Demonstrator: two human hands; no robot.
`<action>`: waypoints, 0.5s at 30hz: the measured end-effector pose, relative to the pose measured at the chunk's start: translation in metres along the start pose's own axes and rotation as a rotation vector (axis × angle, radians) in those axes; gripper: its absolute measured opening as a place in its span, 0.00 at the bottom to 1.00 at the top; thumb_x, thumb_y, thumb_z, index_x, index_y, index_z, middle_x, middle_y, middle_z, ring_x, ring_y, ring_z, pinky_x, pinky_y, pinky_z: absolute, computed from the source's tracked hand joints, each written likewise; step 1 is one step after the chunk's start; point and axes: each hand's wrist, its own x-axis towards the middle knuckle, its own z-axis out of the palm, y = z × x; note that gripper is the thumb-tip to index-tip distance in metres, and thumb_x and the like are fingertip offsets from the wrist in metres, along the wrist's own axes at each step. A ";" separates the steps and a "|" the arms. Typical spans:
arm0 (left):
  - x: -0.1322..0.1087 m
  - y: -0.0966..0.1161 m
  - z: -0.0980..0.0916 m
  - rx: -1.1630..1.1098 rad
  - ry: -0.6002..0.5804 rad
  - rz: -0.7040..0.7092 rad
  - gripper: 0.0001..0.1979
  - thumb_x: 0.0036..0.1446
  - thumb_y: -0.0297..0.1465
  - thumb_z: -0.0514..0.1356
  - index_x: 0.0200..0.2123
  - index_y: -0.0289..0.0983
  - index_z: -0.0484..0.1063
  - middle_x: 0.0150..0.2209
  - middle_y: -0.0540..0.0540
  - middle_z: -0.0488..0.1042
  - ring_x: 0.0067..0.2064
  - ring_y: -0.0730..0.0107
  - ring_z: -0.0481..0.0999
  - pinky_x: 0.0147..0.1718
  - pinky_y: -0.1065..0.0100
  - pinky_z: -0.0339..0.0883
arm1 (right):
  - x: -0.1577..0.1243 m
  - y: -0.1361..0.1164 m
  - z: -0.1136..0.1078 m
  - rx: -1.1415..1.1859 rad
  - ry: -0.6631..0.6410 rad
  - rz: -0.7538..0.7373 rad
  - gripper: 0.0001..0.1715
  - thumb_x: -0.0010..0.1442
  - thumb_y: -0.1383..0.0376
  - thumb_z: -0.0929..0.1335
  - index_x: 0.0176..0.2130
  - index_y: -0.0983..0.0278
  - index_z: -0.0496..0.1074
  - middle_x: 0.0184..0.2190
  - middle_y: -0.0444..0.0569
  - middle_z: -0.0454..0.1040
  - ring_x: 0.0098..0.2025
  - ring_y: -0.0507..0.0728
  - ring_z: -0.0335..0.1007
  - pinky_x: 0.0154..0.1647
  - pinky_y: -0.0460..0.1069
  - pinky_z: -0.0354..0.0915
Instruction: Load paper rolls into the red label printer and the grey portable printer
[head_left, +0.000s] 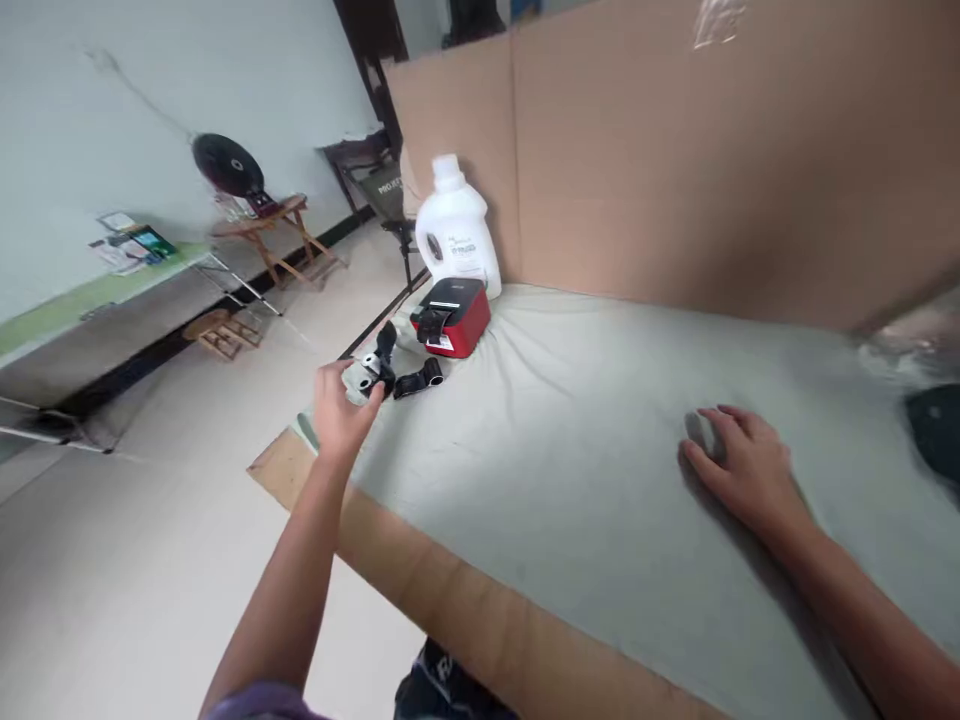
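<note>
Took the red-and-black device (pixel 469 325) on the desk (pixel 585 480) as landmark. Found the left hand (pixel 337 410) to the near left of the device, with fingers pinched round a black-and-white bundle (pixel 379 372) showing white roll ends. Noted a loose black strip (pixel 414 382) with a white end just in front of the device, beside the bundle; could not tell whether joined to it. Saw a black band (pixel 433 325) hanging from the device and a white jug (pixel 459 235) standing close behind the device. Recorded the right hand (pixel 750 470) well to the right of the device, with fingers loosely curled and thumb parted from fingertips; made out no held object through the blur.

Judged a drop over the desk edge left of the device possible, from a slack or one-sided grip on the bundle. Considered unrolling or tangling possible upon lifting, if joined to the strip. Rated a knock to the device a lesser risk, from a rightward swing of the left hand.
</note>
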 end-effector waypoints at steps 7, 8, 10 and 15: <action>0.076 0.044 0.060 -0.537 -0.077 -0.338 0.15 0.61 0.37 0.62 0.48 0.36 0.73 0.49 0.41 0.77 0.45 0.61 0.75 0.47 0.63 0.66 | -0.002 0.001 -0.001 0.027 0.050 -0.011 0.32 0.63 0.49 0.61 0.57 0.64 0.72 0.57 0.67 0.69 0.57 0.76 0.68 0.52 0.70 0.66; 0.095 0.044 0.070 -0.675 -0.094 -0.484 0.11 0.62 0.36 0.60 0.44 0.36 0.74 0.47 0.41 0.77 0.45 0.63 0.76 0.45 0.64 0.66 | 0.000 -0.003 -0.001 0.045 0.060 -0.037 0.31 0.63 0.50 0.62 0.57 0.65 0.72 0.57 0.68 0.69 0.57 0.76 0.68 0.52 0.70 0.66; 0.127 0.044 0.088 -0.907 -0.179 -0.713 0.07 0.63 0.33 0.60 0.39 0.35 0.74 0.41 0.43 0.78 0.42 0.65 0.76 0.41 0.67 0.67 | 0.013 -0.024 0.000 0.139 0.060 -0.121 0.30 0.63 0.52 0.63 0.57 0.65 0.72 0.56 0.66 0.71 0.57 0.73 0.68 0.55 0.69 0.66; 0.158 0.048 0.115 -1.211 -0.372 -0.928 0.04 0.55 0.26 0.62 0.35 0.34 0.75 0.26 0.45 0.76 0.29 0.64 0.75 0.30 0.66 0.70 | 0.102 -0.156 0.040 0.585 -0.088 -0.244 0.34 0.62 0.54 0.67 0.64 0.61 0.65 0.61 0.61 0.70 0.64 0.69 0.65 0.64 0.66 0.63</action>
